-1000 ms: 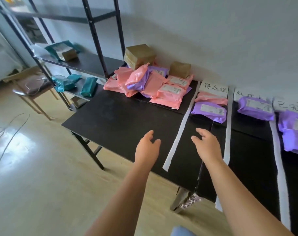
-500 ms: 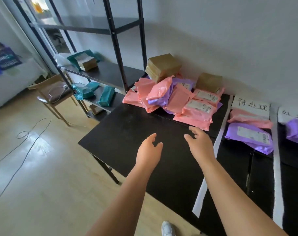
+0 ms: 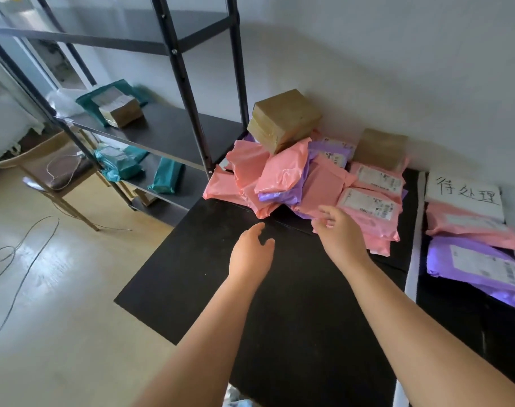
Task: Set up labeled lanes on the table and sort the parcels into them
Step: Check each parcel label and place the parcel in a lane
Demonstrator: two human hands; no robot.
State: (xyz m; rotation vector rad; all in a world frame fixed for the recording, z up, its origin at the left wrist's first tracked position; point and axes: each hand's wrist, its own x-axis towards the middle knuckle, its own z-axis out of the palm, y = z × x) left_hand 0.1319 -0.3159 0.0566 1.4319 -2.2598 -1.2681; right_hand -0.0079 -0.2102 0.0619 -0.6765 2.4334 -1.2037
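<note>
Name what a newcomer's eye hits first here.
A heap of pink and purple parcels, topped by a brown box, against the wall on the black table. The left hand and right hand reach toward it, open. At right, a handwritten white label heads a lane.

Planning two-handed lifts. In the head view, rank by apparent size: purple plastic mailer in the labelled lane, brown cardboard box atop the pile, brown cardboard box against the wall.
1. Purple plastic mailer, though nearer the camera.
2. Brown cardboard box atop the pile.
3. Brown cardboard box against the wall.
</note>
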